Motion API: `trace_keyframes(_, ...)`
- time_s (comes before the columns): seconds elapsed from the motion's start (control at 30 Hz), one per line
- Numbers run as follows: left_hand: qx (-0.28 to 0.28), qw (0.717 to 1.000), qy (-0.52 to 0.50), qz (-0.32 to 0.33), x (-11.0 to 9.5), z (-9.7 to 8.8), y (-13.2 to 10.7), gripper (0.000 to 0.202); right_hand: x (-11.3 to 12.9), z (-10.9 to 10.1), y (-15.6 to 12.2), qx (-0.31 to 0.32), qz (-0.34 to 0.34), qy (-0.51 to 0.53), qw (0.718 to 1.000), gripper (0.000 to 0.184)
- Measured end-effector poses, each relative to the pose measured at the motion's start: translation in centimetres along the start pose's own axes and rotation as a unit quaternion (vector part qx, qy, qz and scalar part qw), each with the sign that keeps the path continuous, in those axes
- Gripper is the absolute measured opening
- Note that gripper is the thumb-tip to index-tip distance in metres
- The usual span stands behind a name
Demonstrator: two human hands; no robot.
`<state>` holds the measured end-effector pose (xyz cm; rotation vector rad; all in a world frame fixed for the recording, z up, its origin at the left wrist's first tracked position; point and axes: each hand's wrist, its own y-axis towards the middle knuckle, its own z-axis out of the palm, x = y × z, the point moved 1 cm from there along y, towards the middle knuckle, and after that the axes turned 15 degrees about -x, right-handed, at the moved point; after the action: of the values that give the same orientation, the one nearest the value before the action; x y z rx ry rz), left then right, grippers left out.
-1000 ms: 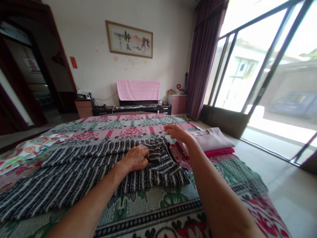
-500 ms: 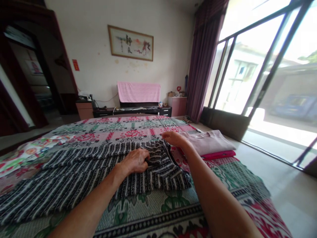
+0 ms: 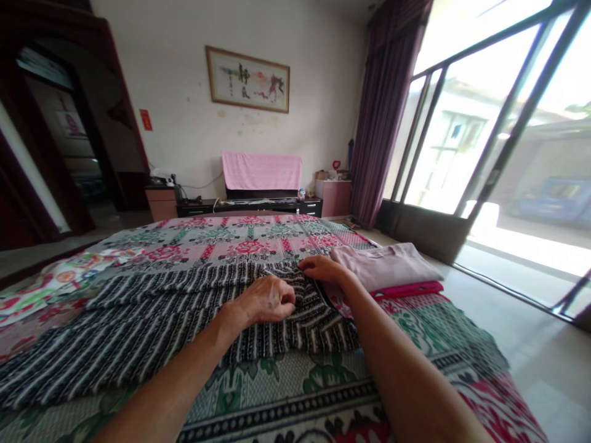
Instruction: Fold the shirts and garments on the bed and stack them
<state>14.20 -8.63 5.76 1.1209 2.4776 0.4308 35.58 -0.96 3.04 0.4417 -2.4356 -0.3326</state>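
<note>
A black-and-white striped knit garment (image 3: 184, 326) lies lengthwise across a patterned bed cover (image 3: 249, 381), its dark-edged end toward the right. My left hand (image 3: 270, 299) rests on the garment near that end, fingers curled in; the fingertips are hidden beneath the hand. At the far corner of the same end, my right hand (image 3: 322, 269) has its fingers closed on the garment's edge. Just beyond my right hand sits a folded pale pink garment (image 3: 392, 264) on top of a bright pink folded cloth (image 3: 409, 288).
A crumpled white cloth with colourful print (image 3: 64, 277) lies at the bed's left. Beyond the bed stand a low black cabinet (image 3: 263, 206) and a screen draped with a pink towel (image 3: 263, 170). Glass doors (image 3: 462, 141) and tiled floor (image 3: 545, 344) are on the right.
My left hand has shifted right along the garment. My right hand has lowered onto the garment's far corner, its fingers now bent. The view has turned slightly left.
</note>
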Motion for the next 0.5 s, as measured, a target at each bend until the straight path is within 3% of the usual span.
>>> trace_keyframes(0.13, 0.049, 0.996, -0.070, -0.011, -1.2, 0.4, -0.1, 0.020, -0.2, -0.1, -0.2, -0.004, 0.004, 0.015, 1.000, 0.032)
trace_keyframes(0.33, 0.043, 0.995, -0.079, 0.040, -3.0, 2.1, -0.2, 0.025, -0.1, -0.4, -0.3, 0.034, 0.012, 0.027, 0.999, 0.033)
trace_keyframes(0.5, 0.020, 0.996, -0.059, 0.059, -3.6, 2.5, -0.3, 0.031, 0.3, -0.8, -0.5, 0.042, 0.033, 0.025, 0.998, 0.035)
